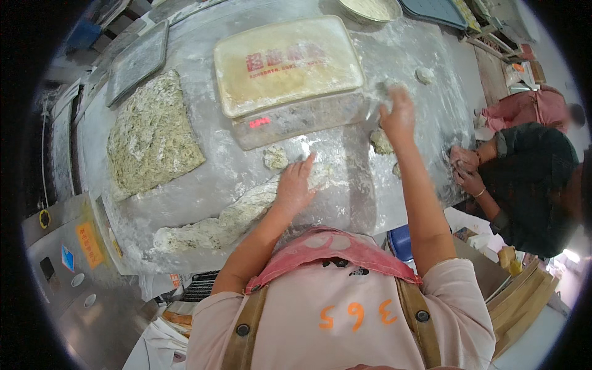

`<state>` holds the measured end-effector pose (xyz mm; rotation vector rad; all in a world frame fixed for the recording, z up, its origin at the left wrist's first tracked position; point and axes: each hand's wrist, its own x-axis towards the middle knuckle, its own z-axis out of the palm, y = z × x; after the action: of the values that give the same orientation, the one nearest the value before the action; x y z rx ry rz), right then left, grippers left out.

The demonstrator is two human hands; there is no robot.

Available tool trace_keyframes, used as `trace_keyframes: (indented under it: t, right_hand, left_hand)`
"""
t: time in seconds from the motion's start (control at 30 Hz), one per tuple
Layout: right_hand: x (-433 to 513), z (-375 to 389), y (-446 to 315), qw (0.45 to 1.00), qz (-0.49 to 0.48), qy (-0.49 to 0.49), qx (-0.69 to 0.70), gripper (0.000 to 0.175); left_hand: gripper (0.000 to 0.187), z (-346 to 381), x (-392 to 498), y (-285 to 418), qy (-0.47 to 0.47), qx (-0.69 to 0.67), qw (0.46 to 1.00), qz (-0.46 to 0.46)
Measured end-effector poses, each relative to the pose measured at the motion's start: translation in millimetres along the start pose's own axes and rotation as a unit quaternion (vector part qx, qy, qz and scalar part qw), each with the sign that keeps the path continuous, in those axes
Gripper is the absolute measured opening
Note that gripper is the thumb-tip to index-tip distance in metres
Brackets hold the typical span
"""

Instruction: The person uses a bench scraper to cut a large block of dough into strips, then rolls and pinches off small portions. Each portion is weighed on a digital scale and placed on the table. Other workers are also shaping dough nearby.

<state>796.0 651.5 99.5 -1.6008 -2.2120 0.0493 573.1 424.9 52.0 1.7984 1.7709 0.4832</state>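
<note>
A long floured roll of green-flecked dough (240, 215) lies on the floured metal worktable (222, 129). On its right part rests my left hand (296, 185), fingers spread. A small dough piece (275, 157) sits just beyond that hand. My right hand (398, 113), blurred, is stretched forward to the right of a lidded plastic box; whether it holds anything cannot be told. Near its wrist lies a dough lump (381, 141), with a smaller bit (397, 170) partly hidden by the forearm. Another dough ball (424, 75) lies farther right. A large slab of the flecked dough (152, 138) lies at the left.
The lidded plastic box (291, 64) stands at the middle back. A tray (138, 62) lies back left, a metal bowl of flour (372, 9) and a blue-grey tray (434, 11) at the back right. A co-worker's hands (467, 169) are at the right edge; another person is beyond.
</note>
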Motion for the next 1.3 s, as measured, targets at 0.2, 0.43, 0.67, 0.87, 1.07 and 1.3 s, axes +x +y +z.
trace_keyframes:
  t: [0.2, 0.43, 0.67, 0.87, 1.07, 1.3]
  right_hand:
    - [-129.2, 31.8, -76.6, 0.683, 0.179, -0.507, 0.495, 0.073]
    - [-151.0, 32.2, -110.5, 0.652, 0.313, -0.432, 0.539, 0.079]
    - [-160.3, 62.1, -106.0, 0.750, 0.189, -0.396, 0.495, 0.079]
    - [-149.2, 50.5, -122.7, 0.713, 0.289, -0.433, 0.469, 0.073]
    - [-171.8, 71.1, -118.1, 0.801, 0.235, -0.345, 0.429, 0.066]
    - [-150.9, 47.7, -115.7, 0.768, 0.212, -0.388, 0.464, 0.051]
  left_hand:
    - [0.104, 11.9, -6.9, -8.7, 0.033, -0.078, 0.996, 0.015]
    - [0.103, 3.6, -9.5, 3.2, 0.050, 0.012, 0.999, 0.017]
    - [0.104, 7.1, -6.5, -11.0, 0.003, -0.030, 0.999, 0.009]
    - [0.106, 0.1, -15.4, -1.5, 0.080, -0.072, 0.994, 0.005]
    - [0.076, 4.7, -11.3, 0.0, 0.028, 0.045, 0.998, -0.018]
    - [0.033, 2.5, 4.5, -0.3, -0.026, 0.088, 0.994, -0.065]
